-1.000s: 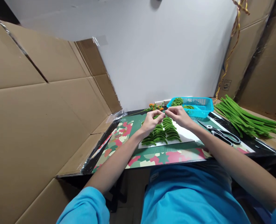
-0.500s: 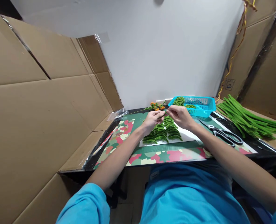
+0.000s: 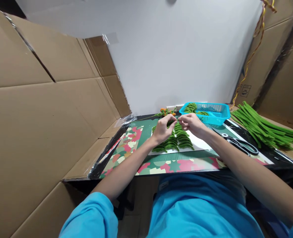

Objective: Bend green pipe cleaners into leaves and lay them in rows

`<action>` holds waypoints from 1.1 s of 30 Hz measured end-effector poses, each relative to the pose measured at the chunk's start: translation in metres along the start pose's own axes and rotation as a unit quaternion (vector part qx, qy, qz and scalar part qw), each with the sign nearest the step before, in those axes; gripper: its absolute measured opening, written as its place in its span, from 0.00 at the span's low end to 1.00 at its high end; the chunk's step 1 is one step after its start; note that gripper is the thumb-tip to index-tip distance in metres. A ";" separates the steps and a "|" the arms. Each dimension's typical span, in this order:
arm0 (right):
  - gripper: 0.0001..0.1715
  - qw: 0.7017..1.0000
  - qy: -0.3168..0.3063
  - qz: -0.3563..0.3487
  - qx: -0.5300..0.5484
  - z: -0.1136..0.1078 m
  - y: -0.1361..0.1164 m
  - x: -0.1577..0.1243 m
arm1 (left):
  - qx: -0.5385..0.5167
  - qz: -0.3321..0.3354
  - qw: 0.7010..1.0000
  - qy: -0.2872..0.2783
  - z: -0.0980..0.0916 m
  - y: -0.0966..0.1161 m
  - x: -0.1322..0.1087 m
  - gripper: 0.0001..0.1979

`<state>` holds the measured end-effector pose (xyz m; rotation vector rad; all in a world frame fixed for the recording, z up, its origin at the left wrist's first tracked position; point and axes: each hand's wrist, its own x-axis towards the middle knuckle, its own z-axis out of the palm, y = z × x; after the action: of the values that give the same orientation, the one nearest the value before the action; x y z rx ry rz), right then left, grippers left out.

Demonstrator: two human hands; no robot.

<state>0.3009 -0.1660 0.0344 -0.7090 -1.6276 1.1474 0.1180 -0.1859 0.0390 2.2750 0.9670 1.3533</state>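
Note:
My left hand (image 3: 164,129) and my right hand (image 3: 192,124) meet above a white sheet (image 3: 201,144), each pinching an end of a short green pipe-cleaner piece (image 3: 177,124) held between them. Under the hands, several bent green pipe-cleaner pieces (image 3: 176,140) lie in two rows on the sheet. The sheet rests on a camouflage-patterned mat (image 3: 161,165).
A turquoise basket (image 3: 213,115) with green pieces stands behind my right hand. Black scissors (image 3: 242,145) lie to the right on the mat. A bundle of long green stems (image 3: 262,127) lies far right. An orange-and-green sprig (image 3: 165,112) sits at the back. Cardboard walls enclose the left and right.
The view has shifted slightly. My left fingers have curled more tightly over the green piece; both hands stay together above the rows.

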 end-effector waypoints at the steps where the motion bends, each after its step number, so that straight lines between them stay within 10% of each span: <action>1: 0.19 1.000 0.007 -0.012 -0.012 -0.001 0.000 -0.001 | -0.032 -0.026 0.999 -0.003 0.001 -0.001 0.000 0.14; 9: 0.15 0.925 0.036 -0.250 -0.284 -0.007 0.000 -0.006 | -0.236 -0.178 0.953 -0.070 0.002 -0.014 0.005 0.28; 17: 0.15 0.999 0.035 -0.005 -0.033 0.000 0.000 -0.005 | 0.039 -0.033 0.998 -0.020 -0.001 -0.007 -0.001 0.17; 22: 0.20 0.990 -0.015 0.112 0.082 0.002 0.005 0.000 | 0.380 0.162 0.909 -0.062 -0.009 0.000 -0.003 0.15; 33: 0.14 0.996 0.078 0.014 0.049 0.003 0.000 -0.004 | 0.252 0.070 0.965 0.001 -0.011 -0.004 -0.008 0.16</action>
<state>0.2990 -0.1700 0.0324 -0.7414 -1.4255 1.1554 0.1042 -0.1893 0.0375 2.7565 1.2926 1.2724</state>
